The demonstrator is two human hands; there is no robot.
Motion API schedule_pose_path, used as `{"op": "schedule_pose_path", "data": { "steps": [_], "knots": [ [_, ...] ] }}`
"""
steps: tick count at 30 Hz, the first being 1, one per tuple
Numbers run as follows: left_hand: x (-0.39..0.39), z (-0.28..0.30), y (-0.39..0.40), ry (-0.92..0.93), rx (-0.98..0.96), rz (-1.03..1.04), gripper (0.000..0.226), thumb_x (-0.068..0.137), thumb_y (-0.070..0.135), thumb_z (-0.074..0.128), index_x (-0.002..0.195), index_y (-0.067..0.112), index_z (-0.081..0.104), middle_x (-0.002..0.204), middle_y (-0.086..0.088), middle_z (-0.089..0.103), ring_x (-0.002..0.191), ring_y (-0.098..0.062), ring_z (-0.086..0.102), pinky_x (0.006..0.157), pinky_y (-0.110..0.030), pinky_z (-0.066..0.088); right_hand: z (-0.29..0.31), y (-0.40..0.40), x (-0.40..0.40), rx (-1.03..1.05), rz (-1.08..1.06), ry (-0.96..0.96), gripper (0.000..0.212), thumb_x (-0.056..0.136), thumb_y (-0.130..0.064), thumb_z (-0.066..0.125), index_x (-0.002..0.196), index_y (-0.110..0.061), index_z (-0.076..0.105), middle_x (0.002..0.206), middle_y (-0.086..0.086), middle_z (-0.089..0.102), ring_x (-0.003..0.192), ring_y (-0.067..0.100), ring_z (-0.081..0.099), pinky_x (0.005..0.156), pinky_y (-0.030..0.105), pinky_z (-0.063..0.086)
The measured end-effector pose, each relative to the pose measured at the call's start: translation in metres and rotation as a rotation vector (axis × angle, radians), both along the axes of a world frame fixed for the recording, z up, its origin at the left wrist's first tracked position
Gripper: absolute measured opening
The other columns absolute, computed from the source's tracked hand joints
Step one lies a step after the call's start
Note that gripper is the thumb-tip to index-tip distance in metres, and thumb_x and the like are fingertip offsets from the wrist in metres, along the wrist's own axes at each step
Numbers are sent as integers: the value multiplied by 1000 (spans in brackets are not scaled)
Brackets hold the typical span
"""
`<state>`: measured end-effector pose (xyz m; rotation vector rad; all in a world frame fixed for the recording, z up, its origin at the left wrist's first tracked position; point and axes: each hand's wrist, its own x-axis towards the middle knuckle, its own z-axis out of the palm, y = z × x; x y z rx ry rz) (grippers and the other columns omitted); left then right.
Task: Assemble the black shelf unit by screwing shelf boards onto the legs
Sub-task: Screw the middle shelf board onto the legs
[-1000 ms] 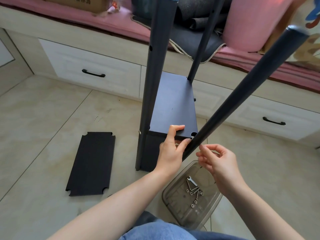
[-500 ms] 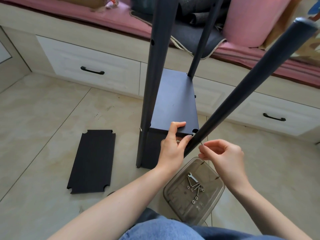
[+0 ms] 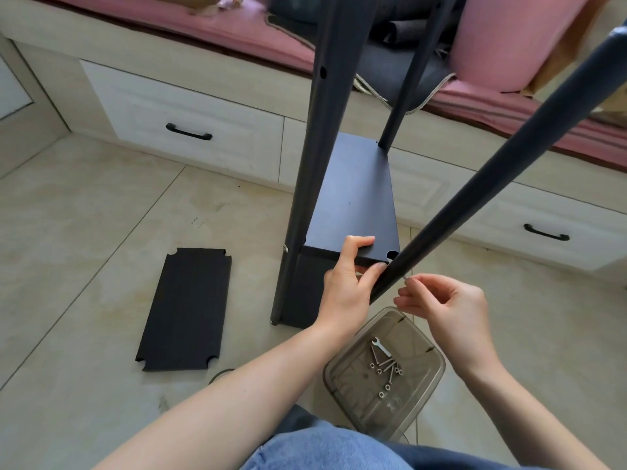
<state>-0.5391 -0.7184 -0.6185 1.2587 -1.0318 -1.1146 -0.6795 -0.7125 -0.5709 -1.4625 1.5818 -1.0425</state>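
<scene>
The left hand (image 3: 346,286) grips the near edge of the shelf board (image 3: 353,201), fingers curled over the top and the thumb against the slanted leg (image 3: 488,178). This leg runs from the board's near right corner up toward 2 o'clock and leaves the view there. A round notch (image 3: 393,255) at that corner of the board stays open, just beside the leg. The right hand (image 3: 448,307) is at 5 o'clock from the notch, fingers curled, and it pinches something thin and metallic against the leg; it is probably a screw (image 3: 404,278), but it is too small to be sure.

Two other legs stand on the unit: a thick upright leg (image 3: 312,164) at the board's left side and a far leg (image 3: 403,96) at 12 o'clock. A spare board (image 3: 185,310) lies flat on the floor (image 3: 84,215) at 9 o'clock, well apart from the unit, with bare tiles around it. A clear plastic tray (image 3: 431,378) with screws and a small wrench (image 3: 380,346) sits at 6 o'clock, just under the right hand. The drawer cabinet (image 3: 190,110) closes the far side.

Compared with one second ago, the right hand has moved slightly right and its fingers are more closed; the left hand keeps the same grip.
</scene>
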Motion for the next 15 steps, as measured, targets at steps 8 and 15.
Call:
{"op": "schedule_pose_path", "data": {
  "steps": [8,15],
  "knots": [
    [-2,-2,-2,20,24,9,29,98,27,65,112,49,51,95,0,71,94,-16,68,90,-40,56,0,3,3,-252,-11,247,11,79,-7,79,83,-17,74,68,-9,73,72,3,70,70,11,51],
    [-1,-4,-1,24,8,3,29,99,26,64,116,45,51,96,2,71,92,-11,66,87,-31,56,0,9,8,-97,-113,5,16,74,-8,83,79,-20,74,71,-4,75,73,15,74,73,25,58]
  ]
}}
